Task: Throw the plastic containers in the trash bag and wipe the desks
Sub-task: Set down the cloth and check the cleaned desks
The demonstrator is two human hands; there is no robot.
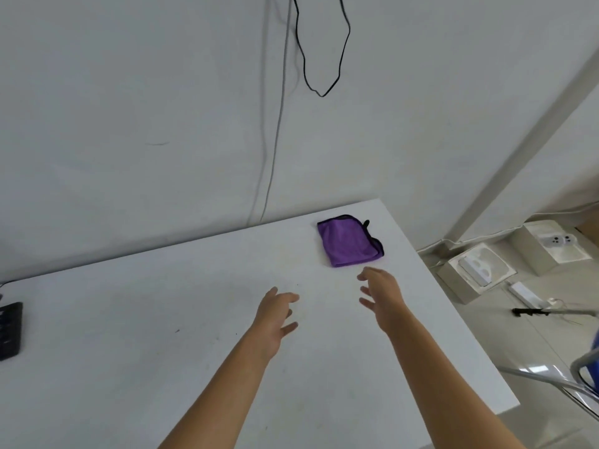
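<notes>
The person reaches over a white desk [162, 335] with both arms outstretched. The right hand [381, 294] leads, its fingers spread and loose, gripping nothing, just short of a folded purple cloth [350, 243] that lies flat near the far right corner of the desk. The left hand [275, 314] hangs a little behind and to the left, also slack-fingered and empty, well apart from the cloth.

No plastic containers and no trash bag show anywhere in this view (so that half of the task cannot be judged from here); the step in hand looks like taking up the cloth to begin wiping.

The main risk lies in where the cloth sits. It rests close to the desk's right edge, beyond which the floor holds white boxes [479, 270] and a power strip [525, 294]. A sweeping or careless grab from the left could push the cloth sideways and off the edge instead of gathering it. Because the cloth is folded in layers, a pinch on the top layer alone would likely let it fall open and drag, leaving the person to wipe with a loose flap.

A black keyboard [9, 332] sits at the left edge, and a grey cable [275, 140] drops behind the back edge; broad wiping strokes could nudge the one or snag the other. Faint specks on the surface may be missed if strokes stay near the corner.
</notes>
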